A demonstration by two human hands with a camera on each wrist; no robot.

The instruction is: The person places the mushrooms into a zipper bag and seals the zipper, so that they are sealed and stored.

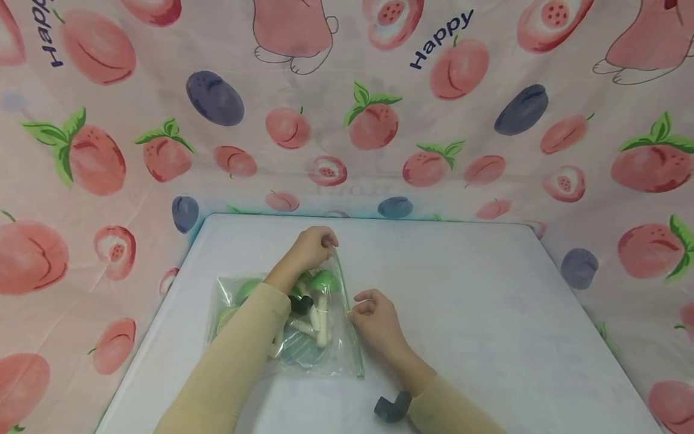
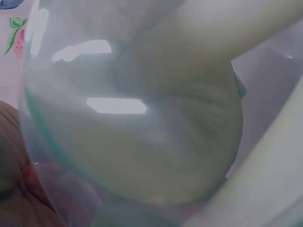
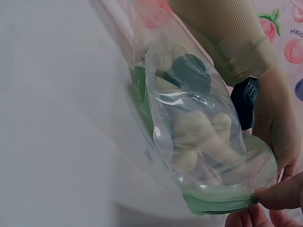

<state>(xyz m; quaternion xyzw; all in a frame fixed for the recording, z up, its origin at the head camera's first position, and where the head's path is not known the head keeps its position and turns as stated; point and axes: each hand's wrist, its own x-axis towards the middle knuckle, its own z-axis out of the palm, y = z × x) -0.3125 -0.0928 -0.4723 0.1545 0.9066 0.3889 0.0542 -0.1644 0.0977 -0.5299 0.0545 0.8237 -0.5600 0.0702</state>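
A clear zip bag (image 1: pixel 338 355) with a green zip strip along its right edge lies on the white table. Inside are several mushroom-shaped pieces with green caps (image 1: pixel 324 281) and cream stems (image 1: pixel 323 325). At the far end of the strip, my left hand (image 1: pixel 314 248) pinches the bag's corner. My right hand (image 1: pixel 375 319) grips the same strip near its middle, between thumb and fingers. The right wrist view shows the right thumb (image 3: pixel 281 193) pressed on the green strip (image 3: pixel 218 203). Close up in the left wrist view, a large pale cap (image 2: pixel 165 156) shows through the plastic.
The white table (image 1: pixel 488 301) extends to the right of the bag. A fruit-printed cloth (image 1: pixel 325 132) hangs behind it and along both sides. Dark wrist devices (image 1: pixel 393 407) are worn on both arms, and the left sleeve (image 1: pixel 233 355) crosses over part of the bag.
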